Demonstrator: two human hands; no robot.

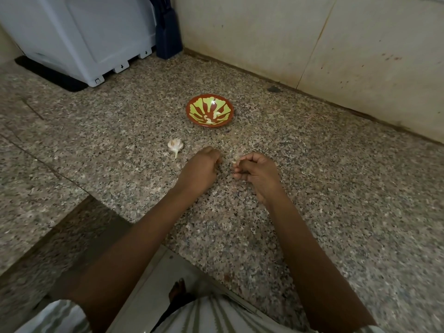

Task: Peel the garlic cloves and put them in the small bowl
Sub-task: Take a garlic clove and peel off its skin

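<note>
Countertop of speckled granite fills most of the view and meets a pale wall at the far side, with a white appliance standing in the far left corner. Two bare forearms reach forward over the stone.

The small bowl, red with green markings, sits ahead of both hands and well apart from them. At least two peeled cloves lie inside it. A part-stripped garlic bulb rests on the counter just ahead and to the left of the left hand.

That hand hovers knuckles up with its fingers curled under. Whether it holds anything is hidden. The right hand is also curled, and its fingertips pinch a small pale clove close above the counter. The clove is too small to show which way its long axis runs, or how much skin is left on it.

Peeling looks to be under way on this clove. When it is bare, the drop calls for a reach forward and a little leftward from the right hand. The left hand is nearer both the bowl and the bulb, so it is better placed to fetch the next clove.
</note>
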